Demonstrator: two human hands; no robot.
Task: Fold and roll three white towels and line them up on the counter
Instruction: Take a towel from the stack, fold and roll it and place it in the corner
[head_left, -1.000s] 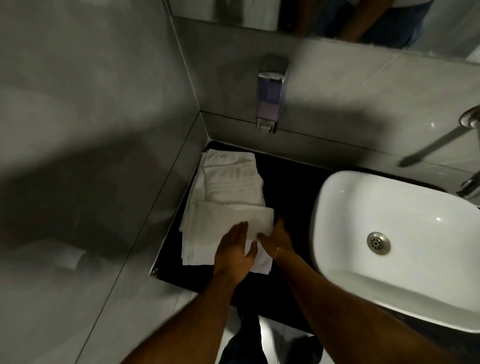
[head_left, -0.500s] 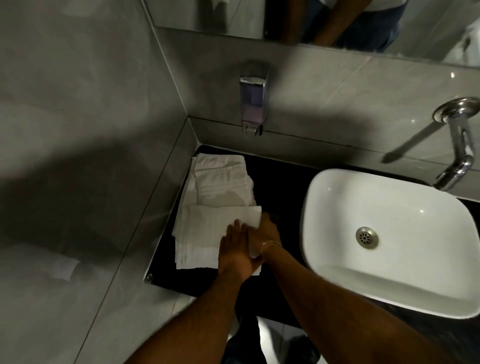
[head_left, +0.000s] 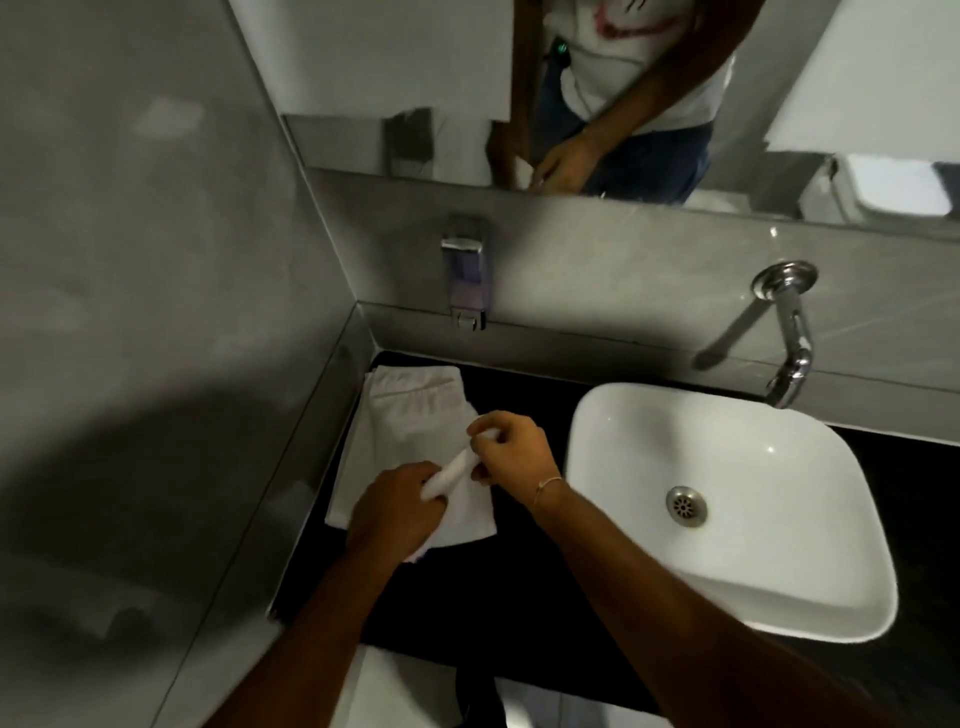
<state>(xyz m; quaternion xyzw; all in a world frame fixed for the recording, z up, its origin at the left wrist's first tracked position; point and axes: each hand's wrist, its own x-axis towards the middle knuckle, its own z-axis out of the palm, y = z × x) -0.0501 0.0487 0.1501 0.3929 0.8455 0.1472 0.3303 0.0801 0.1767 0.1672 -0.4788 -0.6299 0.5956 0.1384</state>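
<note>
White towels lie stacked on the black counter (head_left: 519, 597) in the left corner. The back towel (head_left: 415, 410) lies flat against the wall. The front towel (head_left: 467, 512) has its right edge curled into a short roll (head_left: 454, 470). My left hand (head_left: 397, 509) grips the near end of that roll. My right hand (head_left: 511, 449) pinches the far end of it. Both hands hold the roll slightly above the flat part of the towel. How many towels are in the stack is hidden.
A white basin (head_left: 727, 499) fills the counter's right side, with a chrome tap (head_left: 787, 332) above it. A soap dispenser (head_left: 465, 270) hangs on the back wall. Grey tiled walls close the left and back. A mirror (head_left: 623, 88) runs above.
My hands went from lying flat on the front towel to gripping its right edge, now curled into a roll. The view tilted up, showing the mirror.
</note>
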